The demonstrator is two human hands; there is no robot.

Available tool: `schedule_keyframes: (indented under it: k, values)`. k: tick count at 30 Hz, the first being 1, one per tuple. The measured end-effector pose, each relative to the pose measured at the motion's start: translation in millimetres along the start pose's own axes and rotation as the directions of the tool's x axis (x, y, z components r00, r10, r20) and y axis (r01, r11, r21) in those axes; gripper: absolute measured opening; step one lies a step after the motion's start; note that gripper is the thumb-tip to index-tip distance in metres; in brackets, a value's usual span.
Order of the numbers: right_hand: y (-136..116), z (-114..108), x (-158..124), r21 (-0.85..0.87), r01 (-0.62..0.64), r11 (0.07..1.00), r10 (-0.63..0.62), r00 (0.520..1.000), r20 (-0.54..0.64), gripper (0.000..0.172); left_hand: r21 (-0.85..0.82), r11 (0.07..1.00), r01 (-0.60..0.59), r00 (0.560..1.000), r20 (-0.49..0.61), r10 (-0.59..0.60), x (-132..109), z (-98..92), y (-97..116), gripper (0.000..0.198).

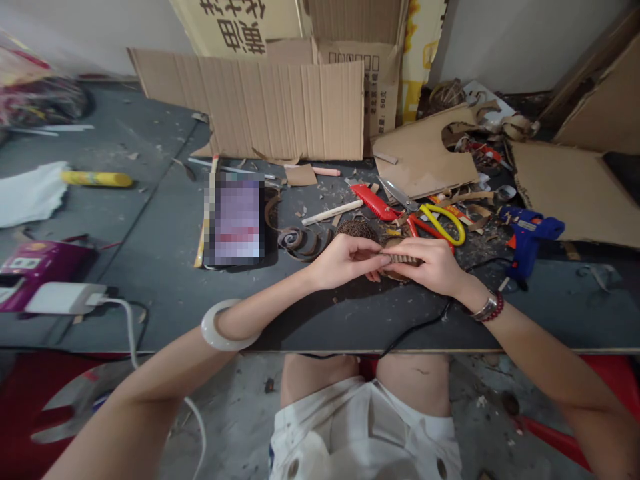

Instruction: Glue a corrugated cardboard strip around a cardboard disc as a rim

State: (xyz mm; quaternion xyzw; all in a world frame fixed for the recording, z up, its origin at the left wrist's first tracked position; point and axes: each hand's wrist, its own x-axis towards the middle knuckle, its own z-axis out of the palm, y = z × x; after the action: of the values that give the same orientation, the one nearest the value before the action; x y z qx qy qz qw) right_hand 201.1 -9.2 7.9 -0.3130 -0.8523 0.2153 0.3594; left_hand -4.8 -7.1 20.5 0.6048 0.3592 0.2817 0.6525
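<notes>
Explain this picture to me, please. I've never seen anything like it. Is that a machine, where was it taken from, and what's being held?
There's no machine here, just a person's own bare hands: the left hand and the right hand. The picture comes from a camera worn on the person's head, looking forward and down. Both hands hold a ribbed strip of corrugated cardboard. On the dark table lie a red utility knife, scissors with a yellow handle, and a blue hot glue gun.
</notes>
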Motion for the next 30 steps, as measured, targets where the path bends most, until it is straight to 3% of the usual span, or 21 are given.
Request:
schedule_keyframes:
  k: [9,17,21,26,30]
  values:
    - [-2.8,-10.2,6.9,0.002,-0.236,0.972,0.235,0.967,-0.099,0.019,0.174,0.967,-0.186,0.955,-0.200,0.219,-0.3,-1.1,-6.6,0.037]
    - [-3.5,-8.9,7.1,0.095,-0.326,0.941,0.332,0.941,-0.059,0.020,0.265,0.944,-0.198,0.939,-0.224,0.260,-0.5,-3.0,-8.0,0.024]
    - [-2.9,-7.6,6.9,0.184,-0.354,0.917,0.368,0.929,-0.046,0.022,0.209,0.962,-0.176,0.942,-0.248,0.226,-0.3,-2.1,-7.8,0.024]
    - [-1.0,-7.7,7.0,0.340,-0.398,0.852,0.441,0.896,-0.057,0.033,0.022,0.987,-0.161,0.955,-0.251,0.161,2.3,-2.6,-7.0,0.026]
    - [3.8,-9.8,5.4,0.291,-0.391,0.873,0.453,0.871,-0.188,0.033,-0.100,0.985,-0.139,0.958,-0.267,0.108,5.3,-4.1,-5.8,0.030]
